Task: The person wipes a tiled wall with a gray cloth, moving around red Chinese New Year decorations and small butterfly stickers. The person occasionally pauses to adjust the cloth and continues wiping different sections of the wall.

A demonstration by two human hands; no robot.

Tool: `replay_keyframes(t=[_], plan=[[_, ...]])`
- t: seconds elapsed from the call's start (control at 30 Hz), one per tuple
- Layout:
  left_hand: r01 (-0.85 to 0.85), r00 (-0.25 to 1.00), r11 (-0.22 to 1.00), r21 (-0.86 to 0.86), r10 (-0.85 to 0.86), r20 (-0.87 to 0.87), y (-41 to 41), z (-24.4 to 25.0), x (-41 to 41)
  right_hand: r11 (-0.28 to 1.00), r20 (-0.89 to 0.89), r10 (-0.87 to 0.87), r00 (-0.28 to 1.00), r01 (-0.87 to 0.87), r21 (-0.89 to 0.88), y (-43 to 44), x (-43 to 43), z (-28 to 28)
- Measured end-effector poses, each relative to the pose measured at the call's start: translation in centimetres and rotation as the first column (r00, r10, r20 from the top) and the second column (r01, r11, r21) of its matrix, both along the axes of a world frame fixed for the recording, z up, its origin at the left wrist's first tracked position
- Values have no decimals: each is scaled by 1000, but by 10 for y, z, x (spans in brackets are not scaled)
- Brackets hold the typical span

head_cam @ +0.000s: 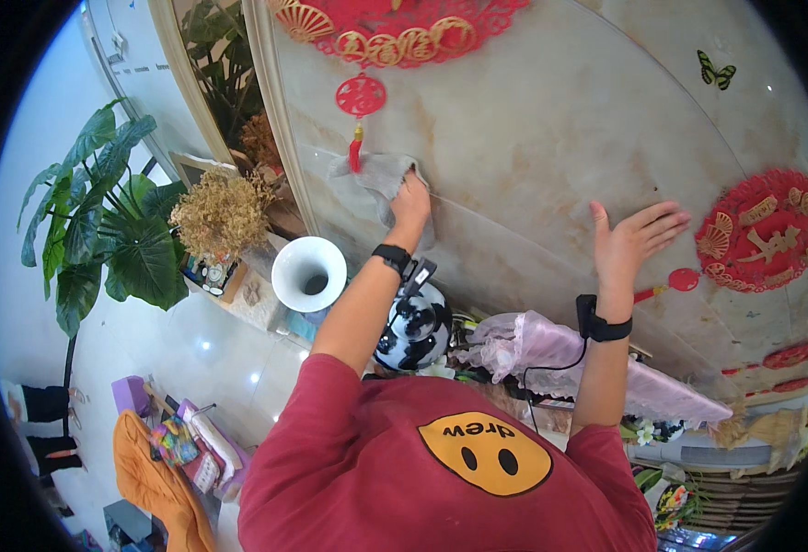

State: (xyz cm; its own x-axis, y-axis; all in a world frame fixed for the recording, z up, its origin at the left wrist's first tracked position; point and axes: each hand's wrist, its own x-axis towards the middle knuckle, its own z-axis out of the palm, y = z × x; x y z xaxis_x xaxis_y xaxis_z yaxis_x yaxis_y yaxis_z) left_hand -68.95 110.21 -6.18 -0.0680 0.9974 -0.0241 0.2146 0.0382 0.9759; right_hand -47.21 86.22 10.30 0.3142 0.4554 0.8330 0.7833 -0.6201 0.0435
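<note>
My left hand [409,204] grips a grey cloth [383,176] and presses it against the marble-look wall [549,124]. Part of the cloth lies behind the red tassel [355,156] of a hanging red paper ornament [360,94]. To the right, my right hand [628,241] is spread with its fingers apart, on or close to the same wall; contact is hard to tell. It holds nothing. Just beyond its fingertips hangs a round red and gold decoration [763,231] with its own small pendant [683,279]. Both wrists wear black straps.
Below my left forearm stand a white flared vase [309,274] and a black-and-white glossy figure [414,328]. A pink lace cover [556,352] lies along the wall's foot. Left are dried flowers [223,214], a large-leaved plant [100,221] and an orange cloth [155,476]. Another person's legs [45,403] show far left.
</note>
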Motion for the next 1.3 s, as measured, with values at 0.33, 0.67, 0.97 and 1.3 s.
replay_keyframes(t=[0.33, 0.67, 0.97, 1.3], plan=[[-22, 561, 946, -322, 278, 780, 125, -90, -88, 1000, -59, -5, 998, 3, -27, 4, -6, 5], [-21, 927, 963, -268, 119, 355, -7, -28, 41, 999, -59, 47, 997, -47, -9, 16, 12, -1], [75, 334, 924, -374, 330, 883, -43, 7, 68, 996, -15, 26, 1000, -27, -84, -6, 12, -1], [-29, 254, 919, -394, 388, 886, 13, -98, 33, 997, 35, 47, 998, -45, -56, 2, 5, 1]])
